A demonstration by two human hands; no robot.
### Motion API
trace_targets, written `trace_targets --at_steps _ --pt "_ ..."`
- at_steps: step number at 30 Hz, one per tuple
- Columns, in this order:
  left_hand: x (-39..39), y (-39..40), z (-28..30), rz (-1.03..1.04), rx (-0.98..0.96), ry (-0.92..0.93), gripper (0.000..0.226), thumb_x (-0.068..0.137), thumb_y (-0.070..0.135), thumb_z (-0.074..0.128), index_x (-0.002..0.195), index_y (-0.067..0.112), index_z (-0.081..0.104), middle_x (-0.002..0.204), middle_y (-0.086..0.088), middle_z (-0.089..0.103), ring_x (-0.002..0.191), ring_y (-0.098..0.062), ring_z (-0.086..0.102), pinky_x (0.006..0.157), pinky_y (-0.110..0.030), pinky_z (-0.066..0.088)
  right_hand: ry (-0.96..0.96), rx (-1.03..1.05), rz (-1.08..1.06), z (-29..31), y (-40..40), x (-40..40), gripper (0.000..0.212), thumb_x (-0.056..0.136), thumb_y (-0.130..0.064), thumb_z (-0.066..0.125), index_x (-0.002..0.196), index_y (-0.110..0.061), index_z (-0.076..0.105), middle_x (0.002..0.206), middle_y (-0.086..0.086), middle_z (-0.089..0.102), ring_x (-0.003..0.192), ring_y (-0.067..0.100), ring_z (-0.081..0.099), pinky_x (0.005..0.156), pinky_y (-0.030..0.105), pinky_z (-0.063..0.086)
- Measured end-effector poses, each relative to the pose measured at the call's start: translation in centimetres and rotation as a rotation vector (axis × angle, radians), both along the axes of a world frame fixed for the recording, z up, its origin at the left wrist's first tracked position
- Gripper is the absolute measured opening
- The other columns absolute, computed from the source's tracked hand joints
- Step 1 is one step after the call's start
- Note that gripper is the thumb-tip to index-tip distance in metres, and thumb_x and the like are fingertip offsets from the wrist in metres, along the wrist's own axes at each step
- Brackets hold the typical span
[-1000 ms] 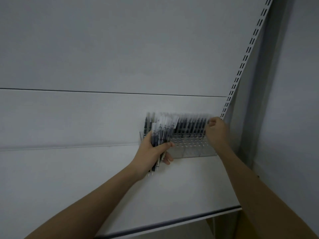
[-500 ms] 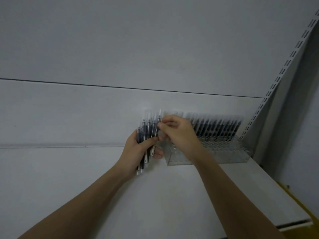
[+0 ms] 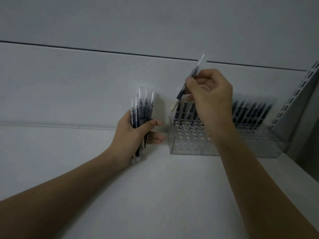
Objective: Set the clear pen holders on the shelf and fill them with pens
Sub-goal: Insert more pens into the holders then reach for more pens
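A clear pen holder [image 3: 188, 144] with rows of round holes stands on the white shelf [image 3: 155, 195] against the back wall. Dark pens [image 3: 250, 112] fill its rear rows; the front holes at the left look unfilled. My left hand [image 3: 134, 135] grips a bundle of pens [image 3: 141, 111] upright, just left of the holder. My right hand [image 3: 210, 97] pinches a single pen [image 3: 186, 87], tilted, with its lower tip above the holder's left rear corner. My right forearm hides the holder's middle.
A slotted metal upright [image 3: 293, 95] runs up the right side behind the holder. A grey side wall [image 3: 309, 128] closes the shelf at the right. A dark seam [image 3: 103, 51] crosses the back panel.
My right hand has drawn one pen out of the bundle in my left hand and carried it right and up, over the holder. The view has shifted left.
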State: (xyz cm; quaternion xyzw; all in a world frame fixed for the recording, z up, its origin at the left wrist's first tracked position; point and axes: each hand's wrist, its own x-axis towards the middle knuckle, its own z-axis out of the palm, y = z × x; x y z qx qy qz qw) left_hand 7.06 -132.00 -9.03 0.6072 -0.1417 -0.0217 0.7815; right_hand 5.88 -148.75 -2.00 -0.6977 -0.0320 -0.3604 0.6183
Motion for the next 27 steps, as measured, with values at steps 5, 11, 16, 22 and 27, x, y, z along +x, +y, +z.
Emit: trace_targets --at_steps 5,11,16,22,27 --pt "-0.2 -0.5 -0.4 -0.029 0.083 -0.067 0.019 0.093 -0.002 0.061 0.108 0.003 0.05 0.09 -0.015 0.074 0.054 -0.03 0.066 0.053 -0.034 0.057 -0.082 -0.211 -0.143 -1.9 -1.4 -0.1 0.015 0.09 -0.017 0.071 0.092 -0.022 0.057 0.081 -0.006 0.064 0.069 0.01 0.066 0.065 0.024 0.055" --pt "-0.4 -0.3 -0.3 -0.035 0.08 -0.079 0.018 0.093 -0.002 0.06 0.107 0.004 0.051 0.088 -0.013 0.074 0.053 -0.029 0.065 0.052 -0.032 0.056 -0.085 -0.247 -0.194 -3.0 -1.1 0.7 0.016 0.089 -0.018 0.072 0.092 -0.019 0.056 0.078 -0.011 0.062 0.07 0.01 0.064 0.065 0.021 0.053" --pt "-0.2 -0.3 -0.3 -0.055 0.076 -0.043 0.021 0.093 -0.002 0.062 0.11 0.003 0.051 0.09 -0.015 0.074 0.054 -0.03 0.066 0.054 -0.035 0.058 -0.007 -0.28 -0.213 -3.5 -1.0 1.2 0.016 0.089 -0.02 0.072 0.091 -0.018 0.056 0.078 -0.011 0.06 0.069 0.007 0.06 0.065 0.021 0.053" --pt "0.0 -0.6 -0.4 -0.04 0.08 -0.02 0.021 0.092 -0.002 0.064 0.109 0.005 0.053 0.089 -0.014 0.075 0.055 -0.031 0.065 0.055 -0.036 0.058 0.205 -0.539 -0.201 -4.9 -0.5 1.4 0.014 0.09 -0.021 0.07 0.093 -0.015 0.058 0.079 -0.007 0.059 0.073 0.012 0.061 0.073 0.037 0.057" --pt "-0.1 -0.6 -0.3 -0.057 0.082 -0.037 0.021 0.092 0.0 0.063 0.11 0.005 0.053 0.089 -0.014 0.074 0.056 -0.031 0.065 0.056 -0.037 0.058 0.219 -0.564 -0.22 -4.5 -0.4 0.9 0.024 0.089 -0.03 0.072 0.096 -0.016 0.054 0.081 -0.006 0.057 0.074 0.011 0.058 0.072 0.035 0.053"
